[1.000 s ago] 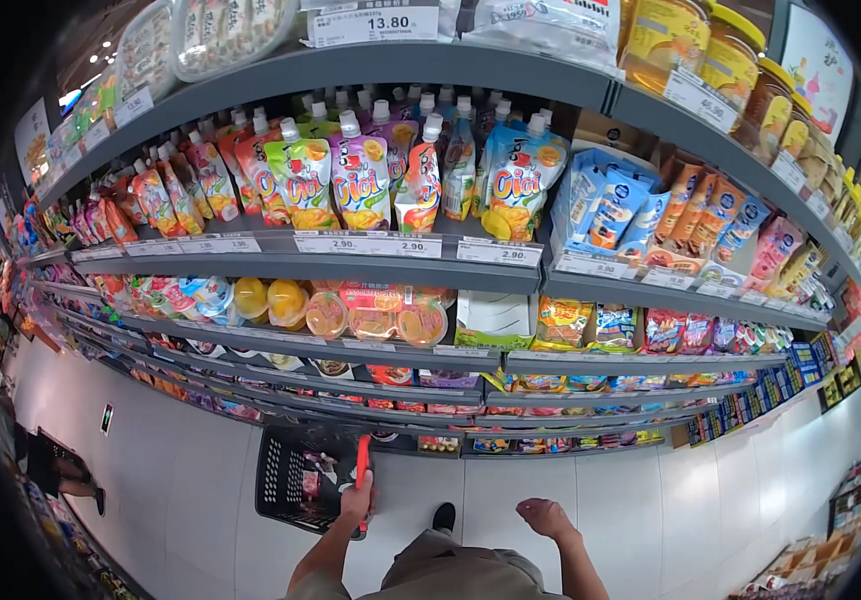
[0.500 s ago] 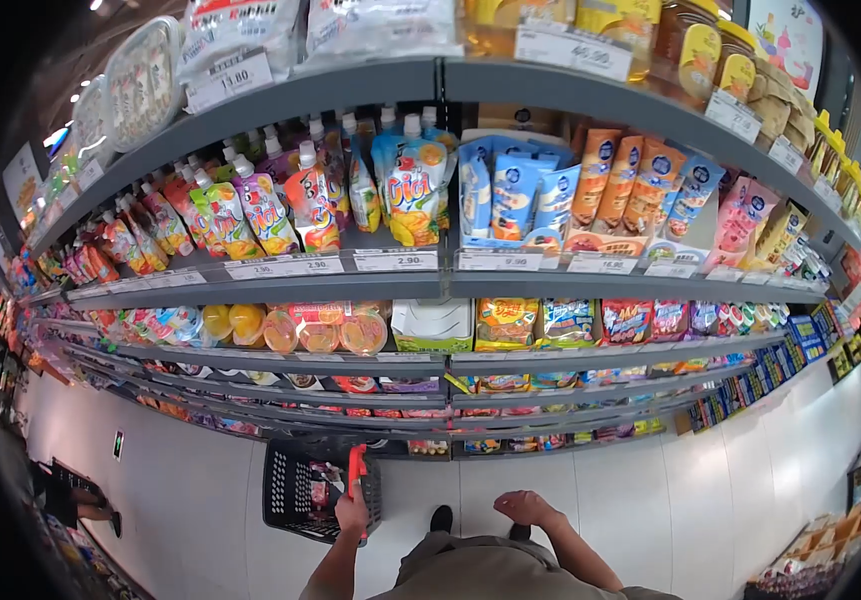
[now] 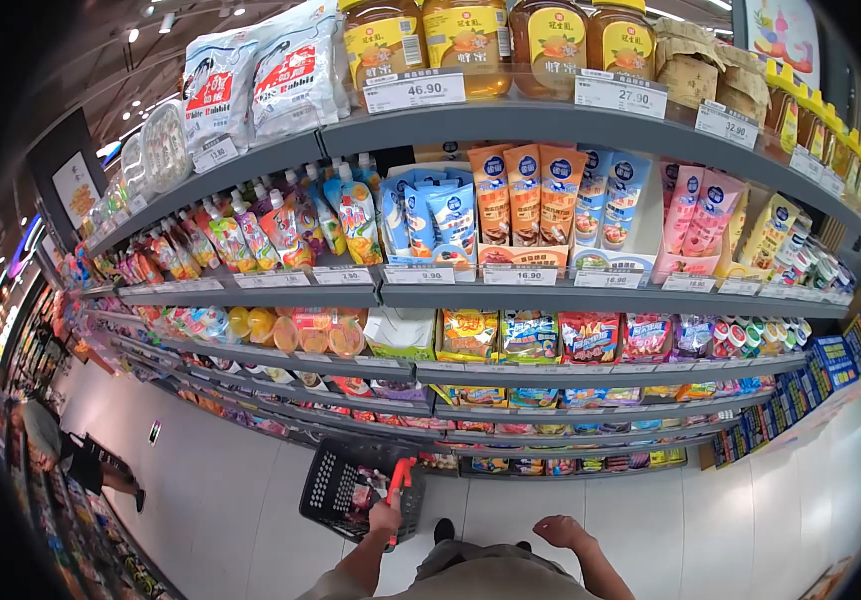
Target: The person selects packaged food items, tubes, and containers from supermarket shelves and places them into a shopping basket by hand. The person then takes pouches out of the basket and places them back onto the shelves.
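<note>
My left hand (image 3: 384, 517) is wrapped round the red handle (image 3: 400, 480) of a black shopping basket (image 3: 325, 500) with small packages (image 3: 370, 490) inside. Over the pale floor, my right hand (image 3: 558, 531) hangs away from the shelves with its fingers curled; whether it holds something is too small to tell. In front of me, spouted pouches (image 3: 355, 215), blue packs (image 3: 450, 215), brown tubes (image 3: 525, 195) and pink tubes (image 3: 705, 215) line one shelf. Honey jars (image 3: 465, 45) and white candy bags (image 3: 295, 70) stand above them.
Lower shelves hold bagged sweets (image 3: 590, 337) and cups of jelly (image 3: 330, 330). Another person (image 3: 70, 450) is at the far left in the aisle. Blue boxes (image 3: 830, 365) are stacked at the right end. My shoe (image 3: 443, 530) shows on the tiled floor (image 3: 650, 520).
The view has shifted right along the shelves, so the pouches lie further left and more honey jars show. My left hand still holds the basket handle.
</note>
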{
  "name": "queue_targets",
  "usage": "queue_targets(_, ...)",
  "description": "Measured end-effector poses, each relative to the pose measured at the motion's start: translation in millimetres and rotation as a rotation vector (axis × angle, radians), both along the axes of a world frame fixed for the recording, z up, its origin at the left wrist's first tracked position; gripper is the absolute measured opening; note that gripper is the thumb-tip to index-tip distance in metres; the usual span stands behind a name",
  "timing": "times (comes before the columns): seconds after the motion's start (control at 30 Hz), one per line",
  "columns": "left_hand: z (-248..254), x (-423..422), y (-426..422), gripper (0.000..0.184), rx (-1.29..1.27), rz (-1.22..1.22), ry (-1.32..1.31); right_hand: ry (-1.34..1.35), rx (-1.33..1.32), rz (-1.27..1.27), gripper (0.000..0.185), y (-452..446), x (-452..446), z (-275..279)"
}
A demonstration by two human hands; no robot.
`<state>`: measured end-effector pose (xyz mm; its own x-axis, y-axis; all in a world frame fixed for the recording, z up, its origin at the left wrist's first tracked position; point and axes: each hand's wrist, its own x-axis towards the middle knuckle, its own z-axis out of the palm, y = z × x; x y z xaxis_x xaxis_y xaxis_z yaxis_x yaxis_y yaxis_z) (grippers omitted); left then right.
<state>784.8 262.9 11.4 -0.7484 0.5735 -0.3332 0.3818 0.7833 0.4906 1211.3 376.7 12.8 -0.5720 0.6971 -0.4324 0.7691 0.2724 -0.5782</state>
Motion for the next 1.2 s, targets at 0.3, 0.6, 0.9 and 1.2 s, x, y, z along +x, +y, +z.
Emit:
queue_targets(0.3, -17.6, 52.5, -5.1, 0.078, -0.017, -0.082, -0.096, -0.039, -0.012, 0.148, 0.032, 10.2, 21.8, -2.7)
queue_targets(0.6, -4.3, 48.6, -9.7, 0.081, 0.025, -0.148, -0.314, 0.027, -0.017, 0.103, 0.033, 3.6, -28.5, 1.7)
queue_targets(0.9, -29.0, 29.5, -13.7, 0.065, 0.08, -0.108, -0.67, -0.114, 0.09, 0.598, 0.029, -16.0, -118.7, 40.4)
queue_targets(1.2, -7.6, 23.9, -12.0, 0.08, -0.051, -0.21, -0.767, 0.069, 0.01, 0.458, 0.036, -16.7, -142.1, 19.5)
